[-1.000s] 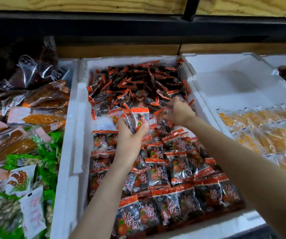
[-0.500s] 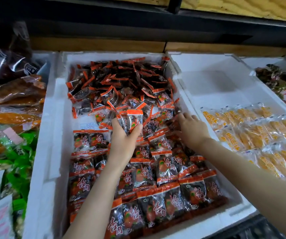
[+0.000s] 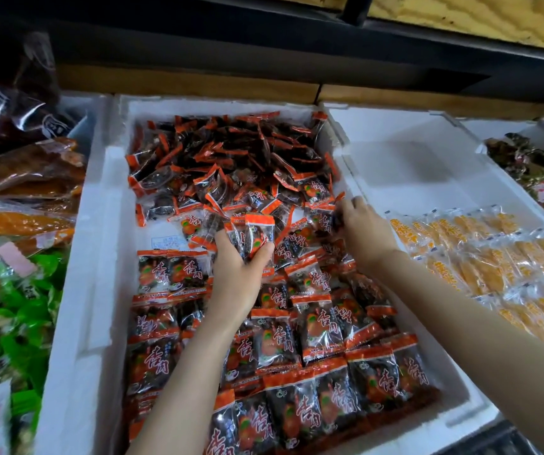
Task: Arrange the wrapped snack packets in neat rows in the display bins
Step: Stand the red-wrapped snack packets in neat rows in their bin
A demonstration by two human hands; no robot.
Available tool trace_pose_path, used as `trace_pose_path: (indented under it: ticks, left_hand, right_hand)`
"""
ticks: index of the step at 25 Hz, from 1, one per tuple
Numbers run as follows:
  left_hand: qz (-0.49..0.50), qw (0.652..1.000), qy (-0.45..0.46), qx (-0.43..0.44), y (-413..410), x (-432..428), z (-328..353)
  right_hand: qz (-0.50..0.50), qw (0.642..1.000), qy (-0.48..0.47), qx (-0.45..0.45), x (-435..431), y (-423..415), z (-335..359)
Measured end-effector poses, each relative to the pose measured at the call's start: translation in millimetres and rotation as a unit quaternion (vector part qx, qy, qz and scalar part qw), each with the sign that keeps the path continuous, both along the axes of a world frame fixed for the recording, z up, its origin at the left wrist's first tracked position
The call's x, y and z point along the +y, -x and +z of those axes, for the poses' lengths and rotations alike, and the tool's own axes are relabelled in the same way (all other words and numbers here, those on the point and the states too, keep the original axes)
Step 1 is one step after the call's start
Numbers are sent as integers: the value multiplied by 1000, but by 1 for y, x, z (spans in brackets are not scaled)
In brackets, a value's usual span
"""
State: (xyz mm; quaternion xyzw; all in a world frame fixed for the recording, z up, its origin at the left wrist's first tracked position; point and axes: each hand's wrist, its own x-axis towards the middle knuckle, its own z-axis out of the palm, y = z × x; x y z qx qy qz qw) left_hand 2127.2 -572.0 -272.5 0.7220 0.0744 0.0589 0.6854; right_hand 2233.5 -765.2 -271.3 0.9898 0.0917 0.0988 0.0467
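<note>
Currently I am partway through the gathering step. My left hand (image 3: pixel 236 267) grips a small stack of packets (image 3: pixel 253 233), held upright with the orange strips on top, just above the middle of the white foam bin (image 3: pixel 99 224). My right hand (image 3: pixel 362 231) reaches to the right edge of the loose heap (image 3: pixel 231 159), which fills the upper half of the bin. It is close to the bin's right wall, with its fingers curled down over a dark packet, and I cannot tell whether they have closed on it. The neat rows (image 3: pixel 313 339) fill the lower half of the bin, overlapping like shingles. A bare patch (image 3: pixel 162 231) of bin floor shows at centre left, between the heap and the top-left row. By my reckoning the bin is about half arranged.

Next, I judge, the right hand needs to lift that packet clear of the tangle. It should turn the packet label up with the orange strip at the top and add it to the stack. Once the stack is thick enough, it should go down on the bare patch to carry the rows upward.

Compared with half a second ago, the left hand holds the same stack in much the same place. The right hand then lay with fingers spread over packets at the middle right of the bin. It has since shifted a little up the frame and curled its fingers. A second ago it was nearer the heap's middle.
</note>
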Motion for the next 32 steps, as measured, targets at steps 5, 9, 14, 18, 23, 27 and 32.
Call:
trace_pose_path:
  ticks: [5,9,14,18,23,27,32]
  left_hand:
    - [-2,999,-22,23,-2,0,-1]
    - [-13,1000,-20,19,-2,0,0]
    - [-20,999,2,36,-2,-1,-3]
    - [-33,996,44,70,-4,-2,-6]
    - [-26,984,165,63,-2,-9,0]
    - [11,973,209,99,-1,-9,7]
    - [-24,969,238,70,-6,-1,5]
  right_hand:
    - [-60,998,-9,24,23,-21,1]
    - [-71,987,-143,6,23,-30,-6]
    - [-33,972,-225,-50,9,-24,10]
    - [-1,918,-387,-83,4,7,36]
    - [76,796,-599,45,48,71,39]
    - [76,786,-599,132,55,82,24]
    - [109,775,-602,159,49,79,23]
